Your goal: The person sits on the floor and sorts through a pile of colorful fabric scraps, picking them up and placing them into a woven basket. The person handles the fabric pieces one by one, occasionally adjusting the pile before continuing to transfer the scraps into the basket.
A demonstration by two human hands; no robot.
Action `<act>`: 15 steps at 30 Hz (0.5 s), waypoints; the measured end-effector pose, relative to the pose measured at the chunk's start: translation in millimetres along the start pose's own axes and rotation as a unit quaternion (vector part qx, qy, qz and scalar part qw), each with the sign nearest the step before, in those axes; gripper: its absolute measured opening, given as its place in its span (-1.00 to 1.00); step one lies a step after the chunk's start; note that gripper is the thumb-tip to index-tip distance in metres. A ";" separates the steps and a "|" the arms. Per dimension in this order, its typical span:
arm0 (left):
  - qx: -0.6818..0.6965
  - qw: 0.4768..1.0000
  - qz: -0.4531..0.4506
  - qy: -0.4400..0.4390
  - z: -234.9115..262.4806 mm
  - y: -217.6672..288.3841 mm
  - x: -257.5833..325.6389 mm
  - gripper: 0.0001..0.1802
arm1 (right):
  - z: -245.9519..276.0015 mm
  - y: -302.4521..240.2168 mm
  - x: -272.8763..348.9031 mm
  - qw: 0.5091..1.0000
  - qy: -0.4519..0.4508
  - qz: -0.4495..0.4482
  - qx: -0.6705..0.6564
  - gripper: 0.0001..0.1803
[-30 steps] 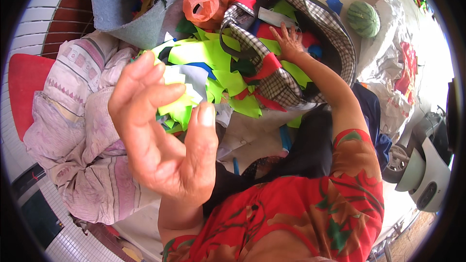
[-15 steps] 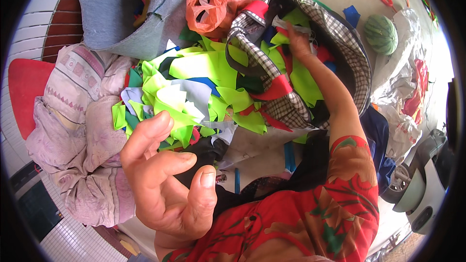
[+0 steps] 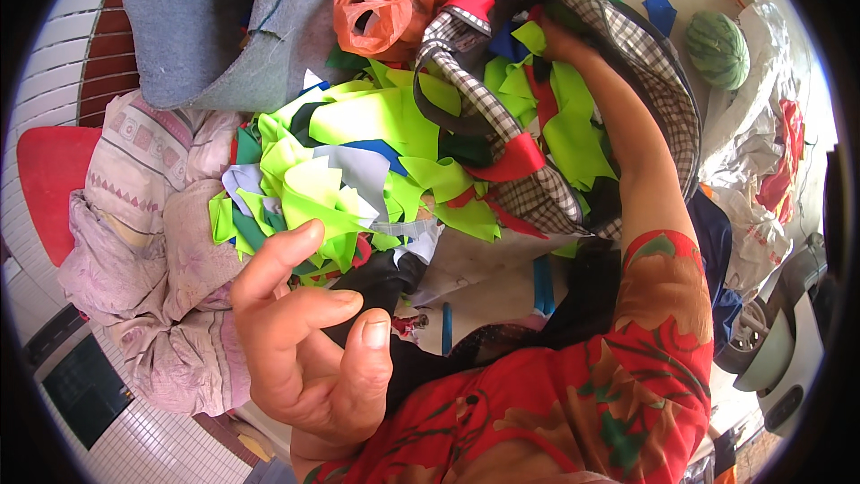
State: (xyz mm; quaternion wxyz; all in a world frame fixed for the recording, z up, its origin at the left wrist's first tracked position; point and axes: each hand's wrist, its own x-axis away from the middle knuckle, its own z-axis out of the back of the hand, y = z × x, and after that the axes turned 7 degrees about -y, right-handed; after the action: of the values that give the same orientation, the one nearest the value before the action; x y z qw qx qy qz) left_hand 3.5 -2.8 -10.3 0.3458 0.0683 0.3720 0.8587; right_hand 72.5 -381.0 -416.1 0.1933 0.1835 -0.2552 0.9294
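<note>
My left hand (image 3: 309, 341) is raised in the foreground, its fingers curved and apart with nothing in them. Behind it lies a heap of fabric scraps (image 3: 367, 121), mostly neon yellow-green with grey, blue and dark green pieces. My right hand (image 3: 563, 41) reaches inside a black-and-white checked cloth bag (image 3: 674, 94) with red trim. Its fingers are down in the shadowed far part of the bag, so whether they grip anything is hidden. Neon green scraps (image 3: 571, 130) and a red strip (image 3: 542, 94) lie in the bag beside my wrist.
An orange plastic bag (image 3: 390, 0) touches the checked bag's far left side. A grey felt-like container (image 3: 193, 27) stands at the far left, above a bundled pinkish cloth (image 3: 161, 296). On the right are a watermelon (image 3: 717, 49) and white plastic sheeting (image 3: 739, 143).
My right hand has gone deeper into the bag, and its fingers are now hidden. A whitish piece near it no longer shows. My left hand stays raised, almost unmoved.
</note>
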 end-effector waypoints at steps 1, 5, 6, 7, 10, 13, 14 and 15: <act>0.018 1.000 0.006 0.005 -0.7 0.9 -0.6 -0.78 | 0.5 -3.9 5.2 0.999 -0.027 -0.004 0.026 -0.16; 0.068 0.998 0.002 0.015 -3.8 4.5 -4.2 -0.77 | 2.6 -1.9 34.8 0.985 -0.111 -0.017 0.129 -0.54; 0.066 0.998 0.003 0.024 -2.1 5.4 -0.5 -0.78 | 9.1 -24.7 50.1 0.979 -0.133 -0.011 0.151 -0.54; 0.060 0.998 0.003 0.030 0.8 6.4 2.9 -0.77 | 15.1 -41.5 69.4 0.973 -0.154 -0.009 0.174 -0.53; 0.065 0.998 -0.007 0.021 2.0 1.9 3.2 -0.77 | 9.6 -46.4 127.2 0.961 -0.151 0.145 0.182 -0.47; 0.071 0.997 -0.019 0.009 0.4 3.6 2.2 -0.77 | -5.3 -54.4 156.6 0.940 -0.163 0.204 0.218 -0.39; 0.066 0.998 -0.021 0.005 0.3 4.6 1.9 -0.77 | -12.3 -54.9 154.8 0.946 -0.140 0.210 0.202 -0.39; 0.062 0.998 -0.022 0.002 0.4 5.6 1.5 -0.77 | -17.4 -56.0 151.3 0.951 -0.118 0.216 0.186 -0.39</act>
State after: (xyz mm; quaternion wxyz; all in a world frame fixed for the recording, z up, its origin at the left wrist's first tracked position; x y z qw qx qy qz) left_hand -0.5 -4.2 -6.4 0.3584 0.0794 0.4265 0.8267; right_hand -36.2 -286.8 -340.9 -0.0809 0.2652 -0.1320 0.9517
